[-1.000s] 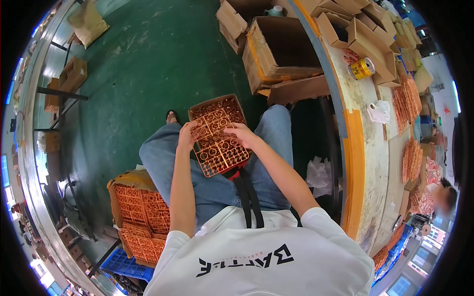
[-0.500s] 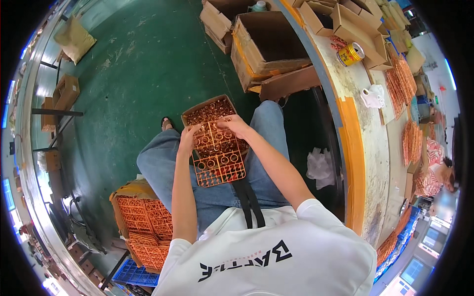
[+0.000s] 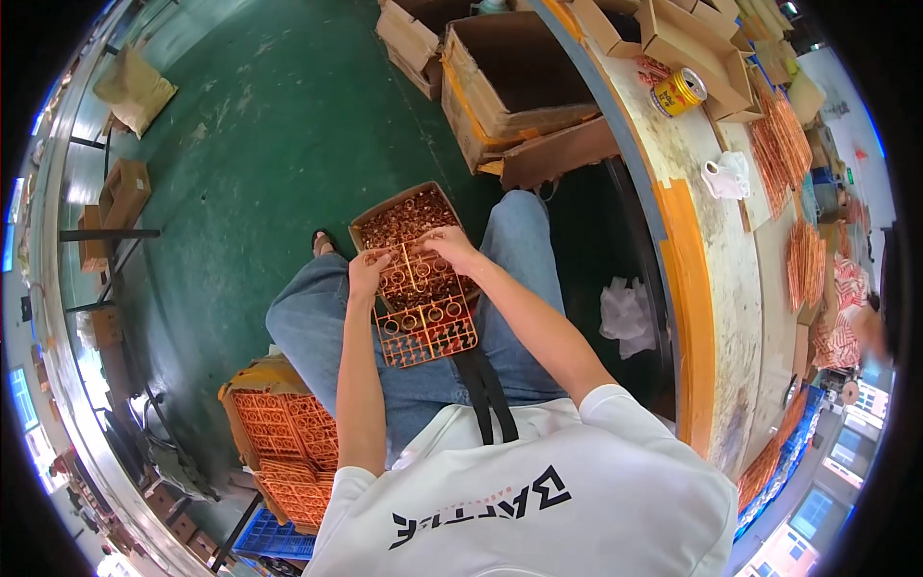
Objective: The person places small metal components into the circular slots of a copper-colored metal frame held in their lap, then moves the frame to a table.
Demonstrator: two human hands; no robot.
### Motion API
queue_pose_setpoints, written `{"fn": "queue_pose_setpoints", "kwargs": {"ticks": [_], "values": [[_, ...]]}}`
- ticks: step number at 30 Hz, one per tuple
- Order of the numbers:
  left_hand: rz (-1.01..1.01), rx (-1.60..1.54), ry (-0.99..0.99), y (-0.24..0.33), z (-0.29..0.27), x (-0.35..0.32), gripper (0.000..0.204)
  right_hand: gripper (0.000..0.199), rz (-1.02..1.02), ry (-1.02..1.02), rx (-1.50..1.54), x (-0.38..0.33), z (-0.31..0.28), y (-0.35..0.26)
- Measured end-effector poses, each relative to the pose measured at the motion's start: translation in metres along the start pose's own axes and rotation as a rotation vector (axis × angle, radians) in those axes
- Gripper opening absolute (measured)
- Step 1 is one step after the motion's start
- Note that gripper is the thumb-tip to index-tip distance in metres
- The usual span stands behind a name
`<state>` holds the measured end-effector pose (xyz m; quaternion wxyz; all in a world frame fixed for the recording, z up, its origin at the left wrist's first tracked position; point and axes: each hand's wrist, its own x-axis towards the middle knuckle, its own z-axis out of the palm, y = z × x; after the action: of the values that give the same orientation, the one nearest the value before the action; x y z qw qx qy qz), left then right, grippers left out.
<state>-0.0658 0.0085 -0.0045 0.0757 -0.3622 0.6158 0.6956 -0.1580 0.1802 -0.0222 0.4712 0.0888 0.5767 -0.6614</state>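
An orange plastic sprue frame [image 3: 426, 337] with rings and small parts lies tilted over my lap, its near end toward my waist. My left hand [image 3: 369, 269] is closed at its far left edge, fingertips pinching the frame. Closed too, my right hand [image 3: 448, 248] pinches at the far end of the frame, right of the left hand; what exactly lies between its fingertips is too small to make out. Beneath the frame, between my knees, a cardboard box [image 3: 361, 234] holds a heap of loose small orange-brown pieces [image 3: 409, 216].
Left of my thigh stands a carton [image 3: 236, 404] stacked with orange sprues, beside a blue crate [image 3: 274, 539]. Large open cartons [image 3: 514, 82] stand ahead. The workbench [image 3: 735, 317] on my right bears a yellow can [image 3: 679, 92] and more sprues. A plastic bag [image 3: 627, 317] lies under it.
Both hands stay at the far end of the sprue frame; the right fingers have shifted slightly left and down. The view has tilted a little.
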Motion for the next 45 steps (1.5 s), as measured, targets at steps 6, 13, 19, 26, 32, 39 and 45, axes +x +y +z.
{"fn": "queue_pose_setpoints", "kwargs": {"ticks": [6,13,19,26,32,39,45], "values": [[-0.182,-0.158,-0.228,-0.003,-0.013,0.011,0.021,0.016,0.007,0.06,-0.053,0.008,-0.004,0.009],[-0.305,-0.284,-0.171,-0.02,-0.012,0.025,0.021,0.026,-0.004,0.062,-0.177,0.017,-0.018,0.004],[-0.376,-0.582,-0.176,-0.013,-0.007,0.02,0.013,0.037,0.097,0.206,-0.21,-0.004,-0.016,-0.009],[-0.379,-0.618,-0.282,-0.006,-0.016,0.001,0.022,0.017,0.188,0.015,0.035,-0.016,-0.023,0.003],[-0.15,-0.228,-0.083,-0.013,0.008,-0.014,0.019,0.011,0.044,0.107,-0.259,-0.009,-0.016,0.009],[-0.072,0.164,0.062,-0.018,-0.009,0.001,0.024,0.022,0.168,0.064,0.058,-0.008,-0.003,0.01],[-0.222,-0.32,-0.114,-0.004,-0.011,-0.01,0.026,0.02,0.18,-0.036,0.238,-0.014,-0.001,0.003]]}}
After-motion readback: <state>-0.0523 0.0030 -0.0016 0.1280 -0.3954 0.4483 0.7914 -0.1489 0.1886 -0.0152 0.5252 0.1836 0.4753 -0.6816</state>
